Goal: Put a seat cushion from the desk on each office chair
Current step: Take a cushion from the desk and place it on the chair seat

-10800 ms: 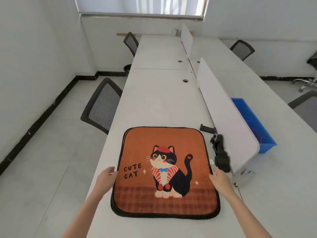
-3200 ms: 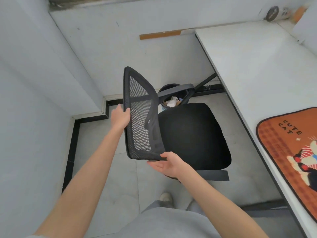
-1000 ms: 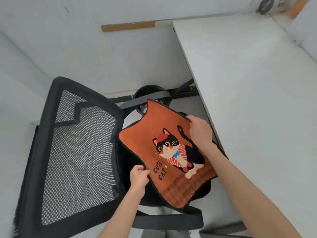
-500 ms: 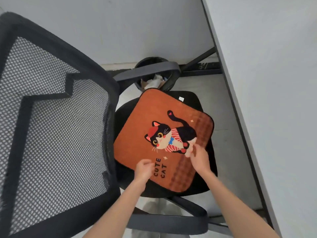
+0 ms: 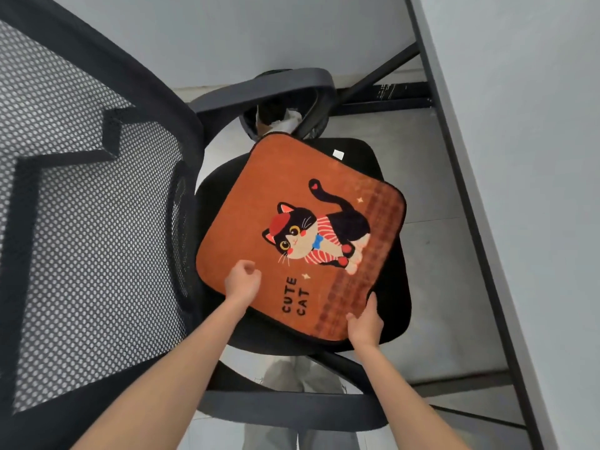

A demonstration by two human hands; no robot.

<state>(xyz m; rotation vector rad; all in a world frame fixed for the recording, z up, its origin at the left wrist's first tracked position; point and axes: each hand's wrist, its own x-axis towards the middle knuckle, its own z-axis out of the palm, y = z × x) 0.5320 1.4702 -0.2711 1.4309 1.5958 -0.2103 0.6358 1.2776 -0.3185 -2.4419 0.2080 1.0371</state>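
An orange seat cushion with a cartoon cat and the words "CUTE CAT" lies flat and slightly turned on the black seat of an office chair. The chair's mesh backrest fills the left of the view. My left hand rests on the cushion's near-left edge with its fingers curled; no fabric shows between them. At the cushion's near-right corner, my right hand holds the edge, thumb on top.
The white desk runs along the right, its dark edge close to the chair. One armrest arches over a black waste bin by the wall. A second armrest crosses below my arms. Grey floor tiles lie between chair and desk.
The cushion has gone from held tilted above the seat to lying flat on it. My right hand has slid from the cat picture to the near-right corner.
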